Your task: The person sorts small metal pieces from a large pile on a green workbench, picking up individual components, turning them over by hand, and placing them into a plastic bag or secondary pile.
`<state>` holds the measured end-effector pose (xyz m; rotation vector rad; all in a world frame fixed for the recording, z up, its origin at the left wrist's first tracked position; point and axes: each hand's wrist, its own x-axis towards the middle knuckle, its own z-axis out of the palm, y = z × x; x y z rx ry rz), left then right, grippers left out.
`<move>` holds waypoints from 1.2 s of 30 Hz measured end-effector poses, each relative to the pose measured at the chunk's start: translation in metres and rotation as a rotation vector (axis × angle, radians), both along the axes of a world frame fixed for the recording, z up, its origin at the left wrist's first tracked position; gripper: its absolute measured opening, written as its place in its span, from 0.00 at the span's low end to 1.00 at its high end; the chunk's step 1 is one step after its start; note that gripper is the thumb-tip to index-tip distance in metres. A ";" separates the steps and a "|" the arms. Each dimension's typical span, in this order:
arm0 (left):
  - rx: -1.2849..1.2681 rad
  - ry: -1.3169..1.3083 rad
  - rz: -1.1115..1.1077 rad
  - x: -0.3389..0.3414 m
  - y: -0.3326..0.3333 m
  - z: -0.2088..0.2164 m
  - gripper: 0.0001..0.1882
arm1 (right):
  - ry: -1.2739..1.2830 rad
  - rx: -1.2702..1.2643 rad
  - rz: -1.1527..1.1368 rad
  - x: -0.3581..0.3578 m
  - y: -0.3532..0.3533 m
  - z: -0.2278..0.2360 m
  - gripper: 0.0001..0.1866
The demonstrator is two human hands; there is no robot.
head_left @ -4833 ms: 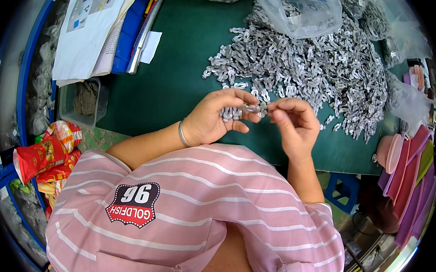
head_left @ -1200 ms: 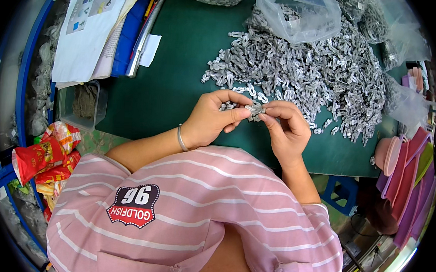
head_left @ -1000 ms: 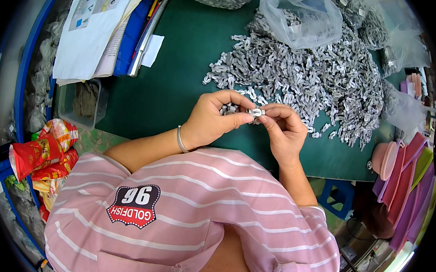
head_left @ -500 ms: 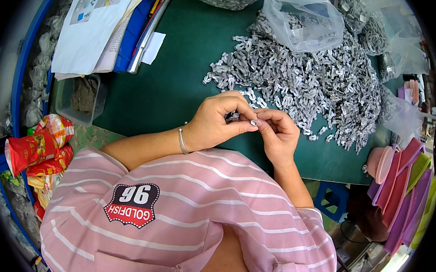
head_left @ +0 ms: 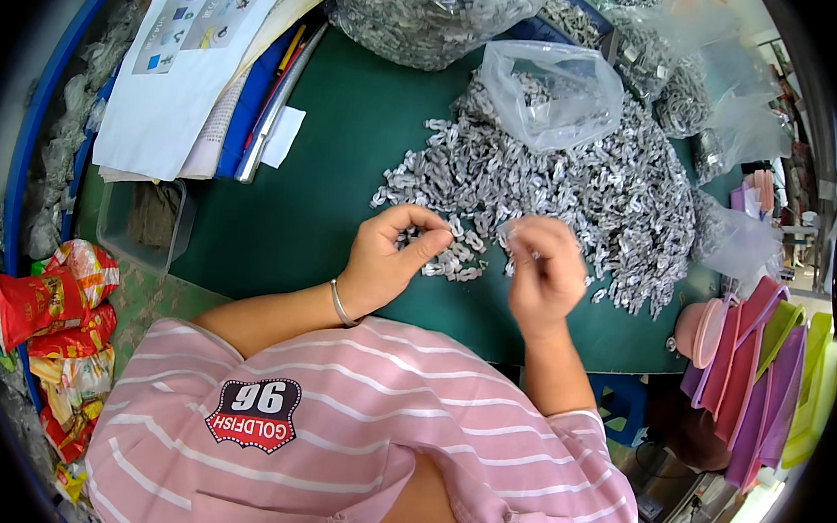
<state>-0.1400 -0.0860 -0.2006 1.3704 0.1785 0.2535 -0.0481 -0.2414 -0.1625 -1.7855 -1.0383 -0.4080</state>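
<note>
Your pink, white-striped shirt and silver bracelet.
You wear a dusty-pink shirt [head_left: 364, 401] with narrow white stripes that curve across its front, and a V-shaped open neckline. A shield-shaped patch [head_left: 252, 414] sits on it, black above and red below, with white lettering upside down in this view and a white-dotted border. Your left sleeve [head_left: 197, 333] and right sleeve [head_left: 576, 424] are short, pink and striped. A slim, rounded silver-coloured bracelet [head_left: 342, 305] circles your left wrist; both forearms are bare.
</note>
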 end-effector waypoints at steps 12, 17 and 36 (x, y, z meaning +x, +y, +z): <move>-0.100 -0.030 0.179 -0.004 0.012 -0.010 0.07 | -0.064 -0.135 -0.134 0.046 0.029 0.033 0.07; -0.082 -0.058 0.170 -0.006 0.011 -0.008 0.06 | 0.166 -0.639 -0.089 0.002 0.019 -0.010 0.05; 0.265 -0.095 0.123 -0.002 0.006 -0.013 0.08 | 0.369 -0.396 -0.016 -0.010 0.005 -0.029 0.02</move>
